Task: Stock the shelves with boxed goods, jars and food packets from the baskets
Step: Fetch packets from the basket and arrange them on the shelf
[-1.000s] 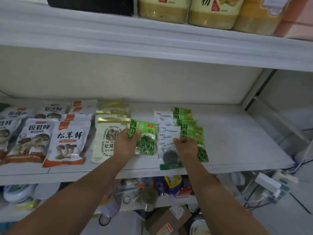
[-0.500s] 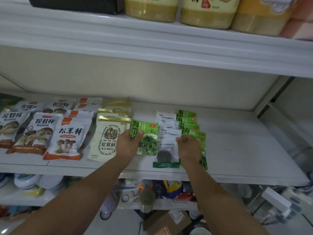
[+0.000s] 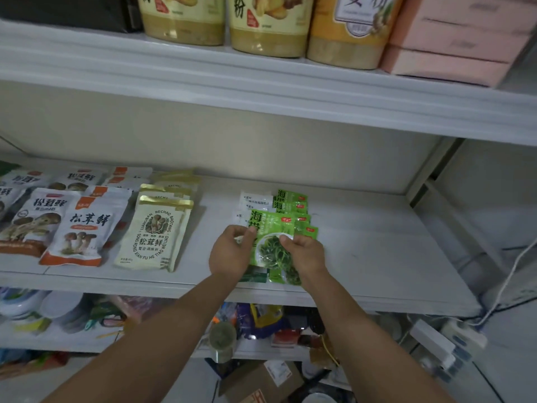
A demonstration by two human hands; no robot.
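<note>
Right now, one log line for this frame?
left hand: pinches green packet | right hand: grips green packet | place: over green stack, middle shelf

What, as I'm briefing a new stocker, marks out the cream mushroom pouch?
On the middle shelf, scan the pouch rows at left. The cream pouch heads the rightmost row; unlike the orange-trimmed white pouches beside it, it has a gold top strip.
</note>
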